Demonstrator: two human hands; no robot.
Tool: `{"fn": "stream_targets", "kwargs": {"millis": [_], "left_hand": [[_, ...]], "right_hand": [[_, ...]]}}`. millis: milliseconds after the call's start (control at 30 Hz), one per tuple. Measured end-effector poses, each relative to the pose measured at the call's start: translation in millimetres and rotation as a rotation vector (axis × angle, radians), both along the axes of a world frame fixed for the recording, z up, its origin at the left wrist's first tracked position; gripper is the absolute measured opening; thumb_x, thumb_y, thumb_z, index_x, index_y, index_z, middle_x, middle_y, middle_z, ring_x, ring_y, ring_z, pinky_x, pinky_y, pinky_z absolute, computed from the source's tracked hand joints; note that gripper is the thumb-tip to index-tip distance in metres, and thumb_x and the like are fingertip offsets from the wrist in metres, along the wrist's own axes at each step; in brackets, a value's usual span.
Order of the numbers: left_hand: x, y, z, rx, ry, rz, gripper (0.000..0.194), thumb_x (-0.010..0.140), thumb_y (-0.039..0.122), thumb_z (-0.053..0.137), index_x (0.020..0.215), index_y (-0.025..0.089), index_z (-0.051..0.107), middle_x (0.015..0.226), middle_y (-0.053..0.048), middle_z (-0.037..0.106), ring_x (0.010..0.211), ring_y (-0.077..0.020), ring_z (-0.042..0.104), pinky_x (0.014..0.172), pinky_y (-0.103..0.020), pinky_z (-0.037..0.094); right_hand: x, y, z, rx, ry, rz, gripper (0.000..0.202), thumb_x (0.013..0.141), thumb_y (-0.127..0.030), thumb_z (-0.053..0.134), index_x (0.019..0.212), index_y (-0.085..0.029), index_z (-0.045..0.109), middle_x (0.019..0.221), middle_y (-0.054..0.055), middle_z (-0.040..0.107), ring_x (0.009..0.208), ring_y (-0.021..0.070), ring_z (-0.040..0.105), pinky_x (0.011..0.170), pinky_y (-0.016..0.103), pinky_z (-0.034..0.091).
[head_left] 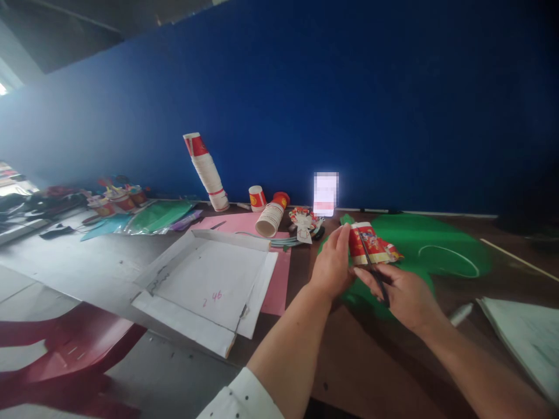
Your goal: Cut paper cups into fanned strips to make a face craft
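My left hand (332, 263) is closed on the side of a red paper cup (358, 240) with printed figures and a pale rim. Part of the cup's wall is cut and folds out to the right. In my right hand (404, 295) is a pair of dark scissors (374, 272), whose blades lie across the cup's red wall. The cup is held above a green sheet (445, 247) on the table. Just left of my left hand lies a cut-paper figure (303, 224) in red and white.
A tall stack of paper cups (208, 174) leans by the blue wall, with a single cup (257, 199) and a tipped stack (269, 220) nearby. A white cardboard tray (205, 291) rests over pink paper (279, 285). Right are a notebook (528, 331) and a thin stick (519, 259). A red chair (82, 343) stands front left.
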State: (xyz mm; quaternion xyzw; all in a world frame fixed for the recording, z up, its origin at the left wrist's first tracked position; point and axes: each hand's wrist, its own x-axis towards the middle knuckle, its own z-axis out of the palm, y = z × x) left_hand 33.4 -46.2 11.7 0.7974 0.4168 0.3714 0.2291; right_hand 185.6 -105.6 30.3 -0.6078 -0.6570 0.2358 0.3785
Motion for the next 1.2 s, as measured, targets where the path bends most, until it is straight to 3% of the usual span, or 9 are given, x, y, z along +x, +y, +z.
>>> {"fn": "stream_targets", "kwargs": {"millis": [200, 500, 800, 900, 1033, 1133, 1200], "left_hand": [[0, -1, 0.7, 0.0, -0.011, 0.002, 0.093, 0.078, 0.021, 0.063, 0.159, 0.025, 0.017, 0.161, -0.017, 0.03, 0.144, -0.0357, 0.039, 0.116, -0.048, 0.038], [-1, 3, -2.9, 0.036, -0.015, -0.004, 0.097, 0.077, 0.019, 0.062, 0.16, 0.022, 0.013, 0.164, -0.017, 0.025, 0.146, -0.0367, 0.035, 0.117, -0.049, 0.037], [-2, 2, 2.1, -0.047, 0.009, 0.04, 0.091, 0.075, 0.013, 0.058, 0.159, 0.021, 0.022, 0.15, -0.018, 0.045, 0.132, -0.0357, 0.051, 0.109, -0.048, 0.044], [-2, 2, 4.3, -0.12, -0.05, 0.098, 0.079, 0.076, 0.011, 0.056, 0.152, 0.02, 0.038, 0.143, -0.017, 0.054, 0.13, -0.0336, 0.053, 0.111, -0.045, 0.041], [-5, 8, 1.3, -0.194, -0.221, 0.28, 0.056, 0.08, 0.013, 0.056, 0.136, 0.02, 0.057, 0.133, -0.016, 0.063, 0.127, -0.0326, 0.056, 0.111, -0.044, 0.04], [-9, 17, -5.1, -0.278, -0.363, 0.402, 0.039, 0.087, 0.024, 0.055, 0.125, 0.022, 0.064, 0.117, -0.013, 0.07, 0.114, -0.032, 0.063, 0.103, -0.044, 0.046], [-10, 24, -8.6, -0.358, -0.44, 0.44, 0.033, 0.089, 0.031, 0.054, 0.119, 0.021, 0.066, 0.1, -0.011, 0.072, 0.097, -0.0307, 0.068, 0.093, -0.045, 0.051]], "right_hand": [[0, 0, -0.8, 0.016, -0.013, -0.008, 0.04, 0.08, -0.063, 0.068, 0.087, -0.026, 0.081, 0.082, 0.004, 0.082, 0.08, 0.0287, 0.075, 0.07, 0.033, 0.057], [3, 2, -7.9, 0.014, -0.002, 0.016, 0.039, 0.081, -0.06, 0.069, 0.093, -0.026, 0.082, 0.09, 0.004, 0.083, 0.085, 0.0292, 0.076, 0.074, 0.034, 0.057], [0, 1, -3.5, 0.004, -0.047, 0.035, 0.037, 0.081, -0.059, 0.067, 0.089, -0.025, 0.081, 0.085, 0.005, 0.082, 0.083, 0.0307, 0.075, 0.075, 0.036, 0.056], [2, 2, -9.1, -0.021, -0.064, 0.107, 0.034, 0.083, -0.055, 0.067, 0.093, -0.026, 0.079, 0.089, 0.005, 0.082, 0.085, 0.0301, 0.075, 0.075, 0.036, 0.056], [7, 4, -19.4, -0.123, -0.192, 0.131, 0.025, 0.081, -0.05, 0.07, 0.092, -0.029, 0.077, 0.086, 0.003, 0.081, 0.079, 0.0277, 0.075, 0.068, 0.034, 0.054], [10, 3, -21.5, -0.135, -0.311, 0.077, 0.025, 0.075, -0.049, 0.074, 0.092, -0.032, 0.076, 0.08, 0.002, 0.08, 0.07, 0.0268, 0.074, 0.058, 0.032, 0.05], [13, 2, -19.3, -0.101, -0.378, 0.039, 0.031, 0.071, -0.05, 0.076, 0.096, -0.033, 0.076, 0.087, 0.003, 0.081, 0.072, 0.028, 0.074, 0.056, 0.032, 0.048]]}}
